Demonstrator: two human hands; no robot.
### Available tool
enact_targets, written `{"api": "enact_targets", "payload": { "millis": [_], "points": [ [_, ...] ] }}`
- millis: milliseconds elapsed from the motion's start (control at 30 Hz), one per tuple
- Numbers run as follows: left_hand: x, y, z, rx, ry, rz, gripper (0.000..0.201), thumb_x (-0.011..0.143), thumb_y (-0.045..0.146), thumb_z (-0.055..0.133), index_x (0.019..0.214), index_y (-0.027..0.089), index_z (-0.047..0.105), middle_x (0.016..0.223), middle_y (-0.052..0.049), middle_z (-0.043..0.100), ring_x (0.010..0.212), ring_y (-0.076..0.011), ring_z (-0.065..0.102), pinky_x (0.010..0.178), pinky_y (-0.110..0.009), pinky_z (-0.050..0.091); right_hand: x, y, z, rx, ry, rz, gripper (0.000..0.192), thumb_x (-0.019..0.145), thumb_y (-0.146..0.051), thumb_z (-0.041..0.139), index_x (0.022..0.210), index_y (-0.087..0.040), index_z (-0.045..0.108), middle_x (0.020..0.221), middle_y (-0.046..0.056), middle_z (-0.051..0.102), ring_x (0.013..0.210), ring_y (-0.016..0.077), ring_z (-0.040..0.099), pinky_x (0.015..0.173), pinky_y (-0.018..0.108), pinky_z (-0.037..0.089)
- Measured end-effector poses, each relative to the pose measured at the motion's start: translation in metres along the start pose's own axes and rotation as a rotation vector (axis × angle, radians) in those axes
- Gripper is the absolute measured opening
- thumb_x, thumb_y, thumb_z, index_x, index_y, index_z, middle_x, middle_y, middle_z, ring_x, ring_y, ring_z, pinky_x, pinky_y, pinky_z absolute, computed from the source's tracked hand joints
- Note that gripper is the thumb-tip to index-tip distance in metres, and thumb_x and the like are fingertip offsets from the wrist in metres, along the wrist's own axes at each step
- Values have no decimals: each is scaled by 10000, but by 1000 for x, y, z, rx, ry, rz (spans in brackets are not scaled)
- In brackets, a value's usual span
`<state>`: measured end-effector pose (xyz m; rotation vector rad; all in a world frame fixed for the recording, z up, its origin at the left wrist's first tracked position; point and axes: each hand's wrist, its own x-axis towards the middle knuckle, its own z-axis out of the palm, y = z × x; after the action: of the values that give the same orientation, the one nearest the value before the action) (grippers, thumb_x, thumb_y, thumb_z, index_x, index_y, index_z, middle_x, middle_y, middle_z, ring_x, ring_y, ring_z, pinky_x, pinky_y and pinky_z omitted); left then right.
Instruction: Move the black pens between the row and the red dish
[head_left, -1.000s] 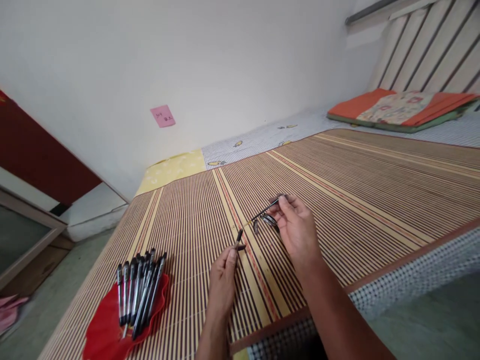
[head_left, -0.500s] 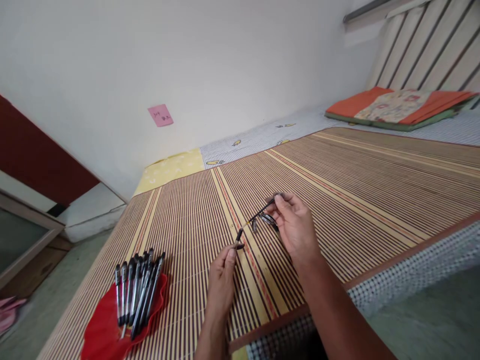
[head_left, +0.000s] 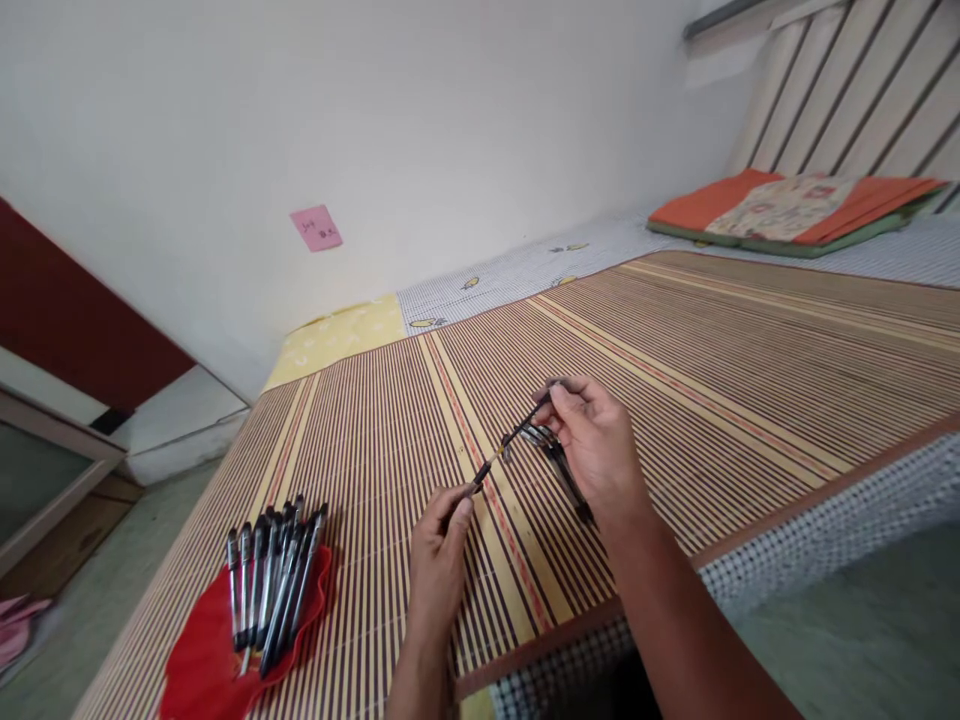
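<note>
My left hand (head_left: 439, 550) is closed, pinching a short black pen piece (head_left: 482, 475) between thumb and fingers. My right hand (head_left: 600, 445) is also closed, with thumb and fingertips on the far end of a thin dark pen refill (head_left: 523, 425). The refill slants down to the left, its yellowish tip end meeting the black piece or lying just in front of it; I cannot tell how far they join. Several black and clear pen parts (head_left: 559, 462) lie on the striped mat, partly hidden by my right hand.
At the left, several black-capped clear pens (head_left: 274, 580) rest in a pile on a red wavy-edged holder (head_left: 199, 650). The striped bamboo mat (head_left: 375, 430) covers the bed. Folded orange and floral bedding (head_left: 787, 208) lies far right. A pink note (head_left: 316, 228) sticks to the wall.
My left fingers have shifted slightly left and turned around the black piece. My right hand has tilted a little, exposing more of the black pen parts beneath it. The refill stays held.
</note>
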<state>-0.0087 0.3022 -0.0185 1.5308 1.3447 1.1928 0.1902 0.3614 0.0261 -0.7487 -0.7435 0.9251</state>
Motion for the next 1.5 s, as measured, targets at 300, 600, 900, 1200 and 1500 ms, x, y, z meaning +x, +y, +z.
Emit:
{"api": "enact_targets", "payload": {
  "millis": [300,600,900,1200,1500],
  "points": [
    [0,1,-2,-119,-13,-80,285,903,456,640,1002,198,709,821,-36,650,774,-175,590,662,-242,436,-5,-9,2,-96,-233,-28,141,865,-316,694,952,-207,672,886,34,731,717,124,658,708,279,557],
    [-5,9,2,-550,-137,-247,394,862,524,683,903,132,670,543,32,507,453,-64,363,416,-174,210,-13,-4,13,-204,-539,154,162,848,-307,670,951,-189,711,909,56,750,821,157,680,802,316,540],
    [-6,5,3,-789,-157,-294,309,859,424,731,903,137,625,568,39,522,448,-48,375,427,-156,266,-16,3,15,-300,-695,221,171,832,-321,665,921,-181,705,919,51,725,913,187,668,876,355,504],
    [-5,4,4,-793,-144,-295,326,805,364,793,938,154,582,664,22,578,480,-57,455,435,-156,320,-16,1,14,-295,-640,241,223,850,-378,651,945,-190,722,910,48,728,870,174,663,852,345,512],
    [-5,7,8,-736,-203,-262,332,823,392,771,911,156,554,641,20,584,470,-55,441,445,-155,324,-16,7,15,-285,-636,222,174,787,-360,724,852,-199,714,904,37,721,916,189,654,902,363,491]
  ]
}}
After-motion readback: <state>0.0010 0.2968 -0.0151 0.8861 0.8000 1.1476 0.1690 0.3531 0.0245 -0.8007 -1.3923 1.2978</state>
